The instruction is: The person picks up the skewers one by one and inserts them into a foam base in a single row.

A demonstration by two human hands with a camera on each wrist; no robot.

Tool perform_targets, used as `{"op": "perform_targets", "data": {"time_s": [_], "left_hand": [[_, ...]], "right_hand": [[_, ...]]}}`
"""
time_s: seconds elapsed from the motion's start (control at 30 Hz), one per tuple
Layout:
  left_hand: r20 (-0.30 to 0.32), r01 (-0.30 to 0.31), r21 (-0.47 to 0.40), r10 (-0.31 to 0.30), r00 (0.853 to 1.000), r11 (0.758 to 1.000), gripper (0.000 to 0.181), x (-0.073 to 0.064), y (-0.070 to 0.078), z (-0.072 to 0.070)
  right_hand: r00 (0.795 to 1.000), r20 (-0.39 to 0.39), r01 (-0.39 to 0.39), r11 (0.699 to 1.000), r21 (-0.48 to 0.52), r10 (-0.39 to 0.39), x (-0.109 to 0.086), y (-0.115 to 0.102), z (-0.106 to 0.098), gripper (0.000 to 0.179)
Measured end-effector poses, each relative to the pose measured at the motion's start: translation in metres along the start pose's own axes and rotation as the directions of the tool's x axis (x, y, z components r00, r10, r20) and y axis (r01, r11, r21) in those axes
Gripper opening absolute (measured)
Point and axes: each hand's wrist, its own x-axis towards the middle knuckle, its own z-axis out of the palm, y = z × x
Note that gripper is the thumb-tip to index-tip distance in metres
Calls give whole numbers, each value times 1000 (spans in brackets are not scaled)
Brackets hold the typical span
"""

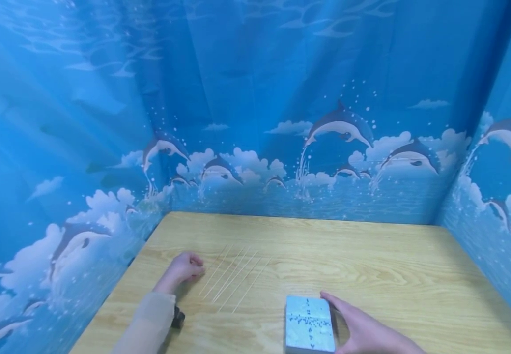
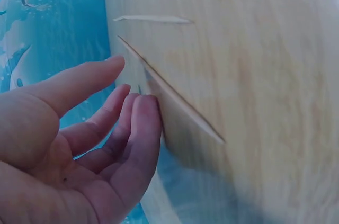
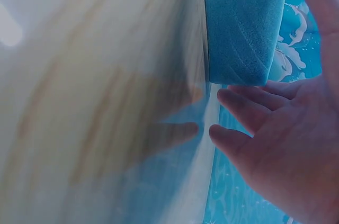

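Several thin wooden sticks [image 1: 238, 278] lie side by side, slanting across the left half of the wooden table. My left hand [image 1: 184, 268] is just left of them, its fingers loosely bent and holding nothing. In the left wrist view, one stick [image 2: 175, 94] lies close beyond the fingertips, and the thumb is apart from the fingers. A light blue foam block [image 1: 309, 323], dotted with dark marks in a cross pattern on top, sits near the front. Beside its right side is my right hand [image 1: 366, 327], fingers spread; whether the fingertips touch the block I cannot tell.
The light wooden table [image 1: 406, 275] reaches back to a blue curtain [image 1: 255, 98] printed with dolphins and clouds. The curtain also hangs along the left and right sides. A small black object [image 1: 178, 317] shows at the left wrist.
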Motion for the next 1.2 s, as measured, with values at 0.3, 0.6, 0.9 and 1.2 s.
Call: {"op": "perform_targets", "data": {"time_s": [0.3,0.6,0.9,1.2], "left_hand": [[-48,5,120,1,999,993,34,10,-3,5],[-1,-23,120,23,1000,993,24,17,6,6],[118,37,-29,-33,992,999,21,34,13,3],[152,46,-46,-39,988,998,20,44,5,4]], "right_hand": [[1000,1,-22,1000,11,22,4,5,2,123],[1000,6,-23,1000,-6,23,4,3,0,122],[998,28,-62,998,22,61,5,2,0,119],[995,54,-93,993,78,88,5,1,-3,115]]}}
